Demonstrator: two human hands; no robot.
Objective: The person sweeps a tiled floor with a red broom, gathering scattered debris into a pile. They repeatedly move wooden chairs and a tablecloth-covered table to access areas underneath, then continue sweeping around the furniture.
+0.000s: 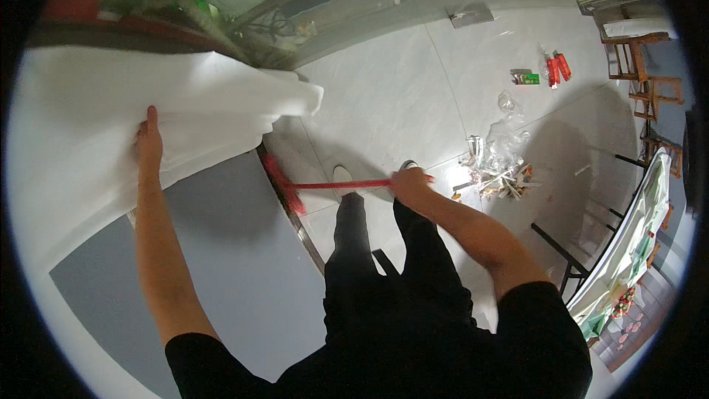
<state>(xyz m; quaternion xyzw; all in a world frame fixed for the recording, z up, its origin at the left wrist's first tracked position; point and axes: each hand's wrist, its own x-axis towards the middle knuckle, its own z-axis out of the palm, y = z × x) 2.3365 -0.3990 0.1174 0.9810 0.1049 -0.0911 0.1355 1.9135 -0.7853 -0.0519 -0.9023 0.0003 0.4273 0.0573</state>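
A red broom (343,184) lies across the view, its red bristles against the dark strip at the foot of a grey-blue panel. My right hand (410,185) is closed around the right end of its handle. On the left, a large white cloth (81,125) spreads in folds above the panel. My left hand (150,144) is at this cloth with its thumb pointing up, and the fingers appear closed on a fold. Part of those fingers is hidden.
On the pale tiled floor lies a litter pile (502,177) with clear plastic. Beyond it are red packets (554,70) and a green packet (526,79). A covered table (628,236) with dark legs and wooden stools (631,59) stand at right. The grey-blue panel (229,251) borders my left.
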